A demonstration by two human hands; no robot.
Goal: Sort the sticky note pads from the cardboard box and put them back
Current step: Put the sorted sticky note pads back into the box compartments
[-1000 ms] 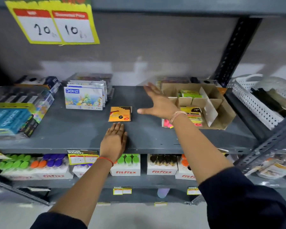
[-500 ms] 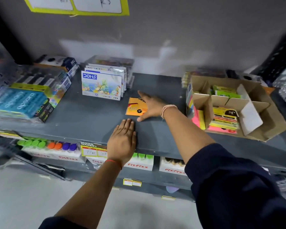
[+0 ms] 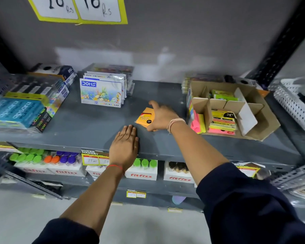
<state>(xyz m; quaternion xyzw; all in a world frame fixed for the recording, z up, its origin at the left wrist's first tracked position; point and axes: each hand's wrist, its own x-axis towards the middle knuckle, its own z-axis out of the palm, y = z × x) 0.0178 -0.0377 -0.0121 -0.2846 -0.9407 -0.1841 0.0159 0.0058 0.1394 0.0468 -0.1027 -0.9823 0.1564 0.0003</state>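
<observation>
An orange sticky note pad lies on the grey shelf, and my right hand grips it, thumb on its near edge and fingers over its far side. My left hand rests flat on the shelf's front edge, holding nothing. To the right stands the open cardboard box with dividers. It holds a stack of yellow and pink pads at the front and green pads at the back. Pink and yellow pads lean upright against its left wall.
DOMS colour boxes stand behind the orange pad. Blue Apsara packs fill the left end. A white perforated basket sits at the far right. Fitfizz boxes line the lower shelf. A yellow price sign hangs above.
My right hand swung left from beside the cardboard box to the orange pad and closed on it. The view shifted. My left hand stayed flat on the shelf.
</observation>
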